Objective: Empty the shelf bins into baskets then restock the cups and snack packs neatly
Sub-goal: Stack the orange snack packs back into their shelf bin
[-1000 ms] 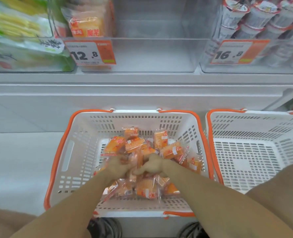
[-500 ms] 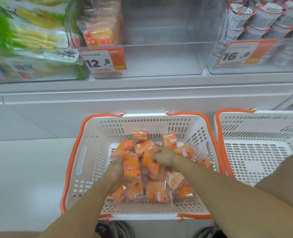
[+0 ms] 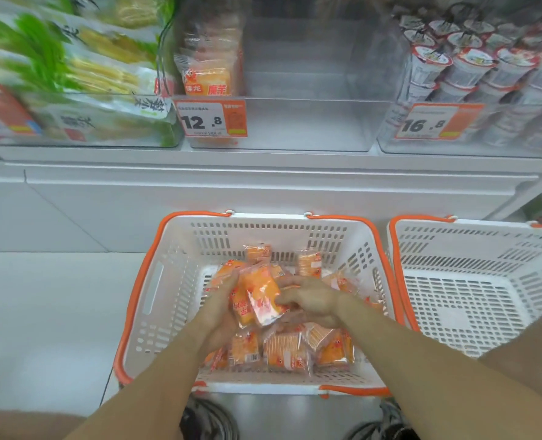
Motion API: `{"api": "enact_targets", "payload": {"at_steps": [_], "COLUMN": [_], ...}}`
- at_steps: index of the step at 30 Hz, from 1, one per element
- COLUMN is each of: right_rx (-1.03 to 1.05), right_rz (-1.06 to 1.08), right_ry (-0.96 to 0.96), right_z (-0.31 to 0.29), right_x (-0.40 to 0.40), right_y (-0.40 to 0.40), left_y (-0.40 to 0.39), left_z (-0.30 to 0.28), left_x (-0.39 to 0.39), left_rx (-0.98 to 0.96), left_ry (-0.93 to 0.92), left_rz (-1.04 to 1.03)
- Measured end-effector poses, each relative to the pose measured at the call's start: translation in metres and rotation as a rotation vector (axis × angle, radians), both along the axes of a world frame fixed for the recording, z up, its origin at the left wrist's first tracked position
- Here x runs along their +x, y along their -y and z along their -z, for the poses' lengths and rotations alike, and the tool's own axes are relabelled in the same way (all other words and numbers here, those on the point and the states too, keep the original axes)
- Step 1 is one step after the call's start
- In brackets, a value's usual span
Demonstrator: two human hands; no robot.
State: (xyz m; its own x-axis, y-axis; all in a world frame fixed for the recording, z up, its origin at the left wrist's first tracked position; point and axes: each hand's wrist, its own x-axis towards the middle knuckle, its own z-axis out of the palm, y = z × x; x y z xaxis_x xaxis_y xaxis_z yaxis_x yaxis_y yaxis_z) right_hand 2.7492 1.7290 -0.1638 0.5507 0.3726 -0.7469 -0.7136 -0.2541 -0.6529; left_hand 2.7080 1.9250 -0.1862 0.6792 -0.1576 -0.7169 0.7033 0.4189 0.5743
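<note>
Orange snack packs point(image 3: 260, 296) are bunched between both hands, left hand point(image 3: 220, 308) and right hand point(image 3: 311, 301) grasping them; squaring edges first should help neat restocking.

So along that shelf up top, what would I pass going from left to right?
Green and yellow bagged packs → the 12.8 price tag with a few orange snack packs behind it → the mostly bare clear bin → the 16.8 price tag → stacked cups.
</note>
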Motion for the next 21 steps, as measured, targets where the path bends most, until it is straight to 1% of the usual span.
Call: {"api": "enact_targets", "payload": {"at_steps": [2, 5, 6, 7, 9, 10, 12, 14, 16, 17, 20, 21], "right_rx": [-0.050, -0.058, -0.137, -0.268, -0.551, -0.629, -0.680, -0.698, -0.687, -0.654, -0.490, -0.457], "right_rz": [-0.053, -0.104, -0.138, -0.188, -0.364, -0.479, -0.660, -0.723, -0.682, -0.620, -0.359, -0.291], "right_ry": [0.049, 0.026, 0.076, 0.164, 0.327, 0.342, 0.293, 0.311, 0.379, 0.371, 0.264, 0.258], "right_z": [0.003, 0.006, 0.009, 0.011, 0.022, 0.027, 0.037, 0.045, 0.046, 0.044, 0.027, 0.019], "right_x": [-0.008, -0.014, -0.015, -0.016, -0.017, -0.021, -0.031, -0.037, -0.034, -0.028, -0.004, 0.003], "right_y": [-0.002, 0.006, 0.012, 0.019, 0.036, 0.040, 0.040, 0.033, 0.028, 0.027, 0.029, 0.028], "left_y": [0.003, 0.005, 0.005, 0.005, 0.002, 0.001, -0.002, -0.003, -0.001, 0.001, 0.000, -0.001], "left_z": [0.001, 0.006, 0.008, 0.010, 0.013, 0.014, 0.014, 0.012, 0.008, 0.005, -0.001, -0.003], "left_x": [-0.005, -0.011, -0.013, -0.015, -0.018, -0.019, -0.019, -0.017, -0.014, -0.012, -0.008, -0.006], "left_rx": [0.040, 0.107, 0.129, 0.156, 0.231, 0.266, 0.309, 0.317, 0.334, 0.347, 0.355, 0.342], "left_ry": [0.009, 0.014, -0.004, -0.027, -0.061, -0.075, -0.101, -0.119, -0.125, -0.120, -0.115, -0.118], "left_rz": [0.027, 0.032, 0.039, 0.047, 0.089, 0.129, 0.212, 0.240, 0.219, 0.192, 0.078, 0.044]}}
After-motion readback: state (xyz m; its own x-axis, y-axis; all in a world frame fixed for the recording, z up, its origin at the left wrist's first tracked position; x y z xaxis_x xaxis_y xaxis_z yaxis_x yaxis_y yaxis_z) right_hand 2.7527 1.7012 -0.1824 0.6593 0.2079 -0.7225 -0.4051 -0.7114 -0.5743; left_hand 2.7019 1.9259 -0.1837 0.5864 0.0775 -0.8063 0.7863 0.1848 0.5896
